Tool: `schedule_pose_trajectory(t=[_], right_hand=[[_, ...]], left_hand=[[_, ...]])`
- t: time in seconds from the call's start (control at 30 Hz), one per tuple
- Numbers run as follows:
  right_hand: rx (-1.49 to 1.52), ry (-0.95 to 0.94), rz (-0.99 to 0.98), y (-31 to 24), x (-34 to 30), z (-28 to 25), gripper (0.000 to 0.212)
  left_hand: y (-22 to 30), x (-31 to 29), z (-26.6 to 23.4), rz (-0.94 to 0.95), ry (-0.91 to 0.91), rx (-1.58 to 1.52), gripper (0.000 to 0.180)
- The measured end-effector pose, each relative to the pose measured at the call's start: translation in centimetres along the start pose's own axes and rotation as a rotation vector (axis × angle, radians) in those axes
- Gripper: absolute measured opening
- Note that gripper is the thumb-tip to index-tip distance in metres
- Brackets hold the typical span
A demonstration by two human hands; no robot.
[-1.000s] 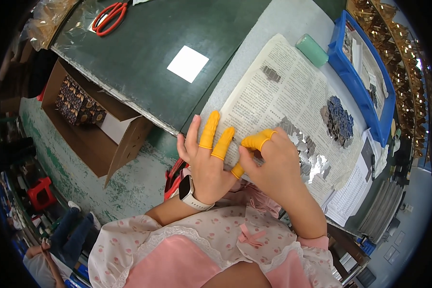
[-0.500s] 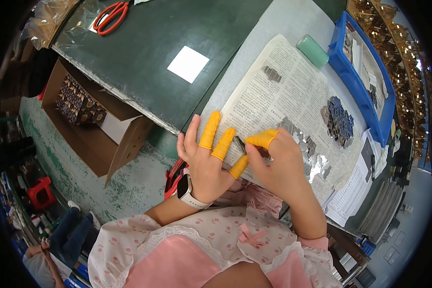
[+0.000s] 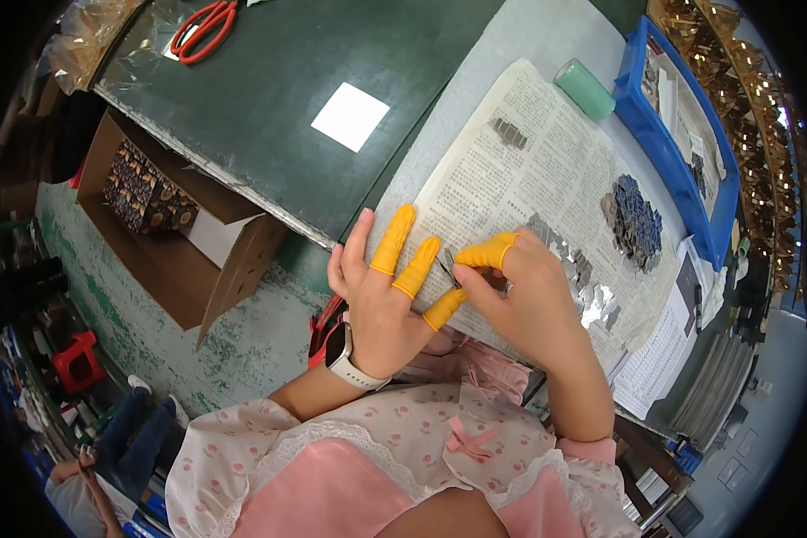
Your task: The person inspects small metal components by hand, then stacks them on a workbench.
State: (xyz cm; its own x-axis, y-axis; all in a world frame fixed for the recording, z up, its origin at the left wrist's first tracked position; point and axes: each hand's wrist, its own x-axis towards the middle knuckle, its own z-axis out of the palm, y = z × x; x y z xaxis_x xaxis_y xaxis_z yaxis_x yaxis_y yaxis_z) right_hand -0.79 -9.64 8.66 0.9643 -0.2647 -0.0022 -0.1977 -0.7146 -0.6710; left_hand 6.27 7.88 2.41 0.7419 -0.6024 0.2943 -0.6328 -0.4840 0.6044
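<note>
My left hand point(image 3: 384, 296) rests at the near edge of a printed newspaper sheet point(image 3: 529, 170), fingers spread, with orange rubber caps on three fingers. My right hand point(image 3: 524, 296), with an orange cap on its forefinger, pinches a thin grey metal tool point(image 3: 449, 266) whose tip meets my left fingertips. Whether a small part sits between the fingers is too small to tell. Shiny flat silver pieces point(image 3: 592, 287) lie on the paper just right of my right hand. A heap of dark blue pieces point(image 3: 638, 220) lies farther right.
A blue tray point(image 3: 668, 134) and a green roll point(image 3: 585, 88) stand at the far right. A white square point(image 3: 351, 117) and red scissors point(image 3: 204, 27) lie on the dark green mat point(image 3: 332, 54). An open cardboard box point(image 3: 170, 224) sits below the table's left edge.
My right hand has shifted slightly, and the thin metal tool now shows between its fingers against my left fingertips. My left hand has stayed in place.
</note>
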Motion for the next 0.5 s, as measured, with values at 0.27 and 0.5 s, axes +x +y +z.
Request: schedule_pose_trajectory(t=[0.27, 0.5], right_hand=[[-0.013, -0.009, 0.02, -0.16, 0.4, -0.27, 0.019], [0.014, -0.03, 0.051, 0.02, 0.53, -0.36, 0.019]], left_hand=[[-0.39, -0.03, -0.2, 0.018, -0.01, 0.004, 0.054], [-0.2, 0.16, -0.07, 0.023, 0.009, -0.002, 0.051]])
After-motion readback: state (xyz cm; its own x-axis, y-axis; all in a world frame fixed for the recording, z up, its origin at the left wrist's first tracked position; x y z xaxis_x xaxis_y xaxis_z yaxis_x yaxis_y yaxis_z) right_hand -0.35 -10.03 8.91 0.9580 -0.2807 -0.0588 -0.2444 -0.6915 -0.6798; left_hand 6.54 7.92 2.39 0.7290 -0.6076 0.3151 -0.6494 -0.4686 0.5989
